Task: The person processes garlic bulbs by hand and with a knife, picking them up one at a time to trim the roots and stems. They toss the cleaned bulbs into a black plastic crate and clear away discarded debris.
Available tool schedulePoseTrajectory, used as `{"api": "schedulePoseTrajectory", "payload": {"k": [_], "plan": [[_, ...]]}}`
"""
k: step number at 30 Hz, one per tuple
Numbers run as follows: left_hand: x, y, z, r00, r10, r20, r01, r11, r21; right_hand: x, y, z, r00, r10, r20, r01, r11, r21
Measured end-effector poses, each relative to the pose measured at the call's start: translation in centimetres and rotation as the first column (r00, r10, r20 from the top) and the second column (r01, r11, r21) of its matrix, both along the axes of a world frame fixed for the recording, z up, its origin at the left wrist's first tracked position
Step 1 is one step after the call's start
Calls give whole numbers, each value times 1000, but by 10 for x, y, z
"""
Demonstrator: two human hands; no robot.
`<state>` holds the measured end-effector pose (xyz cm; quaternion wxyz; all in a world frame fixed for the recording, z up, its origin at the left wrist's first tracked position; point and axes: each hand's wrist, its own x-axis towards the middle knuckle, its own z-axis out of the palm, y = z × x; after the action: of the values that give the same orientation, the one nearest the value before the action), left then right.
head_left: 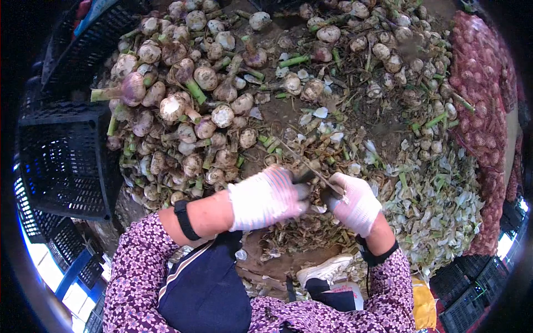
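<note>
My left hand (267,198), in a striped white glove with dark fingertips, is blurred by motion. Its fingers are curled together beside a greenish stem-like piece, and what they hold is hidden. Facing it, my right hand (356,204), gloved in white, is closed on a thin knife (311,168) whose blade slants up and to the left between the hands. A large heap of garlic bulbs (192,165) with cut stems lies beyond and left of my left hand. Below both hands are dry peelings and trimmings (313,236).
Black plastic crates (65,161) stand at the left. Red mesh sacks of garlic (477,111) line the right side. Pale skins (433,205) lie right of my right hand, and more bulbs (381,51) are at the back right. A white shoe (326,269) shows below.
</note>
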<state>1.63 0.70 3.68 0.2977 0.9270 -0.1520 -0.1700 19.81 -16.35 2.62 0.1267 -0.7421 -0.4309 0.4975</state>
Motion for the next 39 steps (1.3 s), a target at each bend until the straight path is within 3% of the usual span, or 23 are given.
{"api": "schedulePoseTrajectory", "payload": {"k": [2,3,5,7,8,10,12,15,16,17,19,20,22,24,27,29,30,32,33,34,36,37,39], "plan": [[-15,17,-2,931,364,-31,-359,893,-272,4,-10,-29,989,55,139,-44,995,-87],[-37,34,-1,933,360,-25,-353,896,-268,6,-2,-28,959,206,193,-150,951,-271],[-87,72,12,433,902,-3,-883,423,-202,19,6,-43,962,87,257,-64,993,-95],[-79,106,78,336,844,418,-921,201,333,26,22,-54,929,-188,320,140,976,167],[-102,115,75,228,818,528,-933,29,358,35,45,-61,883,-323,341,238,933,270],[-115,114,74,93,780,619,-975,-55,215,47,85,-94,804,-364,471,40,822,568],[-103,96,53,-4,940,341,-981,62,-182,46,113,-108,829,-275,486,184,956,227],[-64,61,21,150,987,-59,-973,137,-186,35,118,-105,843,-303,445,247,952,182],[-55,52,8,109,947,-302,-980,51,-192,24,112,-95,847,-405,345,350,912,212],[-35,48,13,23,602,-798,-944,-249,-214,14,98,-98,837,-537,103,495,824,276],[-21,26,-29,204,308,-929,-766,-541,-347,-23,78,-63,734,-631,-251,678,703,215],[-11,21,-29,301,209,-931,-709,-604,-365,-41,68,-45,790,-563,-245,613,710,346],[-10,10,-45,400,99,-911,-711,-593,-376,-73,39,-43,905,-424,37,380,843,382],[-15,5,-40,411,132,-902,-757,-502,-418,-80,19,-41,923,-384,-12,362,859,362],[-27,6,-40,430,432,-793,-757,-306,-578,-69,5,-14,933,-255,255,119,885,449],[-33,20,-48,782,587,-209,-555,502,-663,-57,6,6,931,-140,336,0,923,384],[-34,9,-45,783,585,-213,-554,500,-665,-52,8,14,927,-76,366,-63,933,354],[-32,-18,-38,542,508,-670,-562,-374,-738,-46,12,26,924,-14,382,-128,930,345],[-37,-4,-51,684,669,-291,-571,242,-785,-45,13,29,922,56,383,-184,934,306],[-37,-5,-53,685,669,-290,-569,243,-785,-44,13,30,915,127,383,-242,932,269],[-36,-13,-54,616,487,-619,-659,-112,-744,-47,10,26,912,125,390,-239,936,260],[-35,-19,-53,577,316,-753,-615,-438,-656,-46,9,24,917,123,378,-236,934,268],[-36,-18,-56,587,395,-707,-638,-312,-704,-45,10,20,922,122,367,-234,931,280]]}}
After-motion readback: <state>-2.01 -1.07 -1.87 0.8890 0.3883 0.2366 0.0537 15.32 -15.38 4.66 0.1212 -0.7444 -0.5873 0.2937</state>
